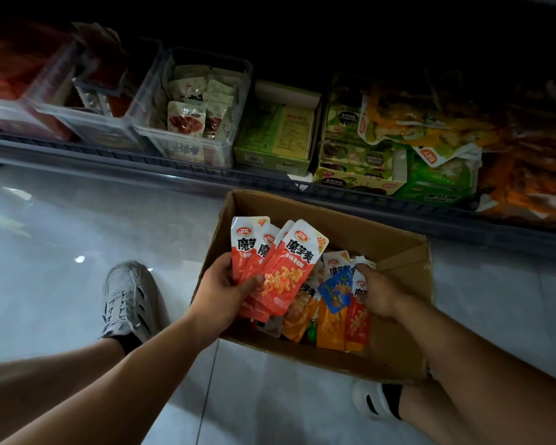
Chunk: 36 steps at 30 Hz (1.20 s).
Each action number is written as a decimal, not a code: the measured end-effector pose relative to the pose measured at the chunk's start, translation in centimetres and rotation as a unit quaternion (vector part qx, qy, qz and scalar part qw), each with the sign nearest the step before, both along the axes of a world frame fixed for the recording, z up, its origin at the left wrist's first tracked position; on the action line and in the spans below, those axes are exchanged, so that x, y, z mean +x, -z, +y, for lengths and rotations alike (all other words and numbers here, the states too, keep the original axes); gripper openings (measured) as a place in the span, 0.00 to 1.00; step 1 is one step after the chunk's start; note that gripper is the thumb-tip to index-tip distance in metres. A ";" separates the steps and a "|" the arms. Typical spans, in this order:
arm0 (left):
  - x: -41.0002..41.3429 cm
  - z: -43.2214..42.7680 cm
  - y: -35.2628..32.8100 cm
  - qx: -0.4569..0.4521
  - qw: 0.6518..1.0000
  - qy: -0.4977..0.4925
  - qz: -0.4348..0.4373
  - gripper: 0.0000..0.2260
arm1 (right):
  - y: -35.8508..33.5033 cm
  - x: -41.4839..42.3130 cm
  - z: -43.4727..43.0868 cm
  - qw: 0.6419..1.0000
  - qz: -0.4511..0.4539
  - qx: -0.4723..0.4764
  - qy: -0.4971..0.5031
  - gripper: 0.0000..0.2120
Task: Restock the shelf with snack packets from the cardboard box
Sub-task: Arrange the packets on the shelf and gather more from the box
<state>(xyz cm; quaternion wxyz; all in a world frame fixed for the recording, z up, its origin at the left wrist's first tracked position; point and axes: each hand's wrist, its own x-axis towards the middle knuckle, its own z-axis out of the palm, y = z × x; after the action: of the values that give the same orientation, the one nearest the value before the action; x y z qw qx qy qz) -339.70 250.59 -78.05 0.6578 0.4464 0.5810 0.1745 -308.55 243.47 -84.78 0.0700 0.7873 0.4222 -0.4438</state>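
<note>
On the pale tiled floor [61, 226] in front of a low shop shelf [206, 176], an open cardboard box [382, 239] sits between the person's feet, seen from above. The left hand [220, 293] is closed around a fan of red snack packets [280, 261]. The thumb presses across the front of them, the fingers are curled behind, and the packets stand upright just above the left side of the box. The right hand [377, 293] reaches into the box with its knuckles up and its fingers curled down. It pinches the crumpled top of a white-topped packet [359, 285] that lies among the loose stock. A blue packet [336, 290] lies just beside that hand, and orange packets [331, 329] lie under and in front of it. The loose packets fill the near half of the box, and bare cardboard shows at the far side. On the dim shelf behind the box are a clear plastic bin [187, 149] holding beige packets and a green carton [276, 136] to the right of it. A grey shoe [127, 297] stands to the left of the box, and a white shoe [369, 399] is at its near right corner
</note>
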 end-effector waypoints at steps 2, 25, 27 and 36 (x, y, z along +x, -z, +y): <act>0.0 0.0 0.1 -0.006 1.000 -0.006 -0.002 0.27 | 0.2 0.3 0.0 1.000 -0.012 0.010 -0.001 0.35; 0.5 -0.4 -2.0 0.012 1.000 -0.003 -0.007 0.21 | -15.4 -1.7 5.6 0.983 0.169 0.070 -0.034 0.05; 0.5 -0.4 -2.8 -0.001 0.999 -0.002 -0.042 0.19 | -16.3 -2.6 6.0 0.978 0.163 0.132 0.001 0.06; 1.4 0.7 -7.6 -0.031 0.984 0.008 -0.178 0.27 | -20.1 -5.8 5.8 0.912 0.185 0.276 0.241 0.14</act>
<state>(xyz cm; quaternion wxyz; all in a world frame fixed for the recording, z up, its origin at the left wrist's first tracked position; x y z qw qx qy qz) -338.33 251.31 -70.44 0.7655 0.3924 0.4564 0.2274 -314.35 249.29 -64.63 -0.3383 0.7568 0.3307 -0.4509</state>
